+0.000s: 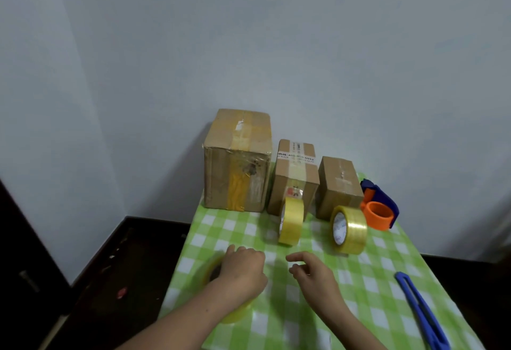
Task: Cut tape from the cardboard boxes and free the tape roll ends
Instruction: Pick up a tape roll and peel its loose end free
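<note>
Table (387, 280) under a green check cloth takes up the lower view, pushed into the wall corner. Three taped cartons stand in a row along its far edge, I reckon lined up as a queue for cutting: large box (237, 161) on the left with yellowed tape over top and front, middle box (294, 178) with a printed label strip, small box (338, 184) on the right; all seams look sealed from here. The blue-and-orange dispenser (380, 206) sits just beside the small box, parked out of the working area. Two clear tape rolls stand on edge in front of the boxes, middle roll (290, 221) touching the middle box and right roll (348, 229) near the small box (upright probably so the loose end can be hunted round the rim). The near roll (213, 272) is at the table's left front, blurred. The left hand (243, 269) lies over it with fingers curled round its top, pinning it steady. The right hand (312, 272) hovers just beside, thumb and forefinger loosely bent and apart, holding nothing that I can see. I judge it is poised to pick at the tape end. The blue knife (420, 311) lies flat at the right front, well apart from both hands, so cutting has not begun.
</note>
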